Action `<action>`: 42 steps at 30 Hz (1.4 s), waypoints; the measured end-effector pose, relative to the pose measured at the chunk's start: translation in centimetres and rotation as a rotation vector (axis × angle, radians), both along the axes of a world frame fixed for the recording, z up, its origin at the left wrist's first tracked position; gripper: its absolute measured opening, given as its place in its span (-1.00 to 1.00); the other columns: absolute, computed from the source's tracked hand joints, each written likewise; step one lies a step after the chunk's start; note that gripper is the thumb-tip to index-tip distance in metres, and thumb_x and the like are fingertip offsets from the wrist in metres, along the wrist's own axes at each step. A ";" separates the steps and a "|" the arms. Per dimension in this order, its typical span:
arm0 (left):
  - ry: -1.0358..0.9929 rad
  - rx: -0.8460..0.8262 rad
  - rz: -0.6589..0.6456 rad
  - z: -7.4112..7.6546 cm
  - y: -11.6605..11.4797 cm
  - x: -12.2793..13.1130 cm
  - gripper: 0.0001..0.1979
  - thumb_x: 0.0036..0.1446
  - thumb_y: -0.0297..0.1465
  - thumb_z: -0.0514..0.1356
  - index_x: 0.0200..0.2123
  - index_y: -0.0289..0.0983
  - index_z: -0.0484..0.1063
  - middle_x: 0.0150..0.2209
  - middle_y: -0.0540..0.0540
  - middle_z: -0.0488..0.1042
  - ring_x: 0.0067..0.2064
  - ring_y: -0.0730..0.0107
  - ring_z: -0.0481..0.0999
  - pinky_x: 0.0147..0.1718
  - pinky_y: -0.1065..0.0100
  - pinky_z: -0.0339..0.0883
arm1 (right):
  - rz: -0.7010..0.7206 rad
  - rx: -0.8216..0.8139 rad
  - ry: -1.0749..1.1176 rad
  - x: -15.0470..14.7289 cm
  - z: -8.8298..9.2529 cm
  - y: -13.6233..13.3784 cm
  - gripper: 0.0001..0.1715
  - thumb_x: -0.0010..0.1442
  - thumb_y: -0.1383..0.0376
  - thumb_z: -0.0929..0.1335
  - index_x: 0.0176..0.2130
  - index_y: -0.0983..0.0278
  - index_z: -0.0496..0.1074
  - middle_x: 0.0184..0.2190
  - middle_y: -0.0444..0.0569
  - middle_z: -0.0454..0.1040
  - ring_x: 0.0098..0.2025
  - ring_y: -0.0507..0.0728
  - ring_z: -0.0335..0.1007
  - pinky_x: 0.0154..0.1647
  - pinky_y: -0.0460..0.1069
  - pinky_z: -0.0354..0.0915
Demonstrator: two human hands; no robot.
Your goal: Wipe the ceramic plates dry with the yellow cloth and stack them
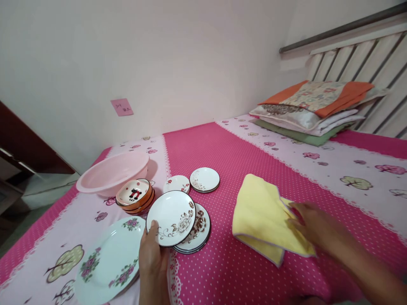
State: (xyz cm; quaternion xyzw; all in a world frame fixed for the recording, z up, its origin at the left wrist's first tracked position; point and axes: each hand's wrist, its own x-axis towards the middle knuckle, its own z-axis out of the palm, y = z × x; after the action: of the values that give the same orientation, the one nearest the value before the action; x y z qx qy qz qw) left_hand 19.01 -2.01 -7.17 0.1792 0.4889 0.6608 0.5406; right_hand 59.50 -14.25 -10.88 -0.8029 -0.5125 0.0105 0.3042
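My left hand [153, 254] grips the near rim of a small white plate with a brown flower pattern [173, 216] and holds it tilted above a short stack of matching plates [199, 233]. My right hand [313, 226] rests on a folded yellow cloth [260, 212] that lies on the pink dotted bedspread; its fingers pinch the cloth's right edge. A large white plate with pink flowers [108, 260] sits just left of my left hand.
A pink plastic basin [111, 171] stands at the far left, with stacked orange bowls [135, 195] in front of it. Two more small plates [205, 179] [176, 184] lie beyond the stack. Folded bedding [314, 108] is piled at the back right near a slatted headboard.
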 end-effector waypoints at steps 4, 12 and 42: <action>-0.001 0.002 -0.001 -0.1 0.0 0.0 -0.57 0.30 -0.50 0.16 0.22 -0.33 0.38 0.02 -0.32 0.60 0.08 0.08 0.59 0.10 -0.03 0.44 | 0.346 -0.036 -0.117 -5.8 0.2 -0.3 -0.64 0.22 0.21 0.36 0.02 0.20 0.44 -0.03 0.15 0.50 -0.02 0.33 0.48 -0.06 0.16 0.40; -0.017 -0.011 0.022 0.1 0.1 -0.4 -0.57 0.29 -0.52 0.17 0.22 -0.33 0.38 0.06 -0.33 0.58 0.14 0.05 0.54 0.13 -0.02 0.42 | 0.511 -0.345 -0.321 -9.9 -0.9 2.9 -0.77 0.14 0.54 0.25 -0.29 0.27 0.39 -0.27 0.04 0.49 -0.22 0.21 0.47 -0.28 0.03 0.25; -0.040 -0.030 0.069 -0.1 0.4 -0.9 -0.57 0.25 -0.53 0.19 0.19 -0.34 0.40 0.12 -0.33 0.54 0.13 0.05 0.55 0.12 -0.01 0.43 | -0.068 0.075 -0.073 0.3 12.1 7.0 -0.70 0.40 0.23 0.18 -0.07 0.22 0.44 -0.36 0.03 0.49 -0.31 0.22 0.40 -0.30 0.06 0.22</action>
State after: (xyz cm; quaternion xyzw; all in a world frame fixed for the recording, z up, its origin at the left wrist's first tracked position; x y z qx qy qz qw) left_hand 18.12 -1.64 -7.28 0.1407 0.4937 0.6752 0.5298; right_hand 59.84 -7.21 1.18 -0.8078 -0.4955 -0.0483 0.3155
